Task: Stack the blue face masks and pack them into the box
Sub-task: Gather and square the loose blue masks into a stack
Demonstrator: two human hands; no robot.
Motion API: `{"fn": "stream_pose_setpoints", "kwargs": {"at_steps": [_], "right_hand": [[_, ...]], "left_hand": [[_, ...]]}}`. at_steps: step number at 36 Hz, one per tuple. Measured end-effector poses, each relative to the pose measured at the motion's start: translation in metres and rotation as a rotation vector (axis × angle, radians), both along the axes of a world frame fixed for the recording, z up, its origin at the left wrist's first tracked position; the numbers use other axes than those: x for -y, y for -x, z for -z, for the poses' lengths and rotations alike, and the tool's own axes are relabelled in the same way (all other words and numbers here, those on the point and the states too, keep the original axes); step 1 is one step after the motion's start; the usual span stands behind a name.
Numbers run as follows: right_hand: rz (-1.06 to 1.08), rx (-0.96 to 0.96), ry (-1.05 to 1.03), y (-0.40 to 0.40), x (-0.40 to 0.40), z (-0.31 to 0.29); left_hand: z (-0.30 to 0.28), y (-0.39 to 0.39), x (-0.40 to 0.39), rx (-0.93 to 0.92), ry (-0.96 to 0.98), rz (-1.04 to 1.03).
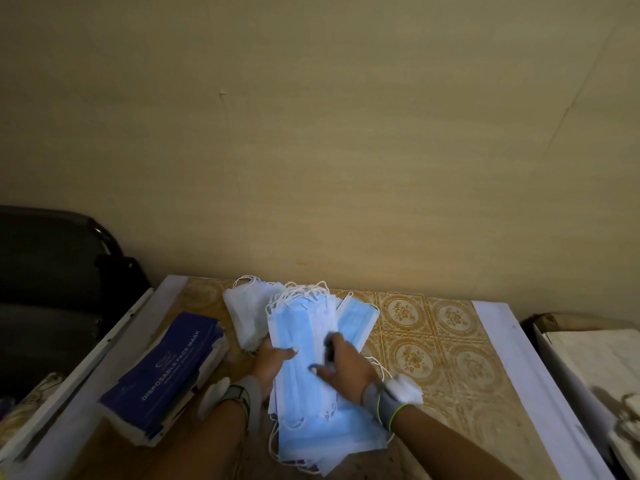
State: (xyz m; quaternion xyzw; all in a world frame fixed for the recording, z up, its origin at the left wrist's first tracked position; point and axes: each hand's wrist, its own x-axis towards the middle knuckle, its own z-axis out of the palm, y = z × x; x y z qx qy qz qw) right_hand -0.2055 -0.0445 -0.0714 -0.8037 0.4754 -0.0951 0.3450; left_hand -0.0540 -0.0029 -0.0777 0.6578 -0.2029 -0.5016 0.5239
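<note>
The blue masks (298,344) form a loose stack on the tabletop (450,344), held at the middle by both hands. The left hand (270,362) grips the stack's left edge, thumb curled over the top. The right hand (346,365) presses on top of the stack, its fingers (330,344) blurred, so I cannot tell their grip. A white pile of masks (242,313) lies just left of the stack and a single mask (356,322) just right. The dark blue box (166,372) lies left of the stack, near it
</note>
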Motion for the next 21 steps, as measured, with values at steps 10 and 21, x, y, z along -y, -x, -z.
{"fn": "stream_pose_setpoints", "kwargs": {"at_steps": [10, 21], "right_hand": [[0.182, 0.297, -0.146, 0.025, 0.028, -0.014], [0.199, 0.440, -0.262, 0.023, 0.027, 0.004]], "left_hand": [[-0.025, 0.016, 0.011, -0.072, 0.196, 0.108], [-0.020, 0.024, 0.015, 0.043, 0.165, 0.315]]}}
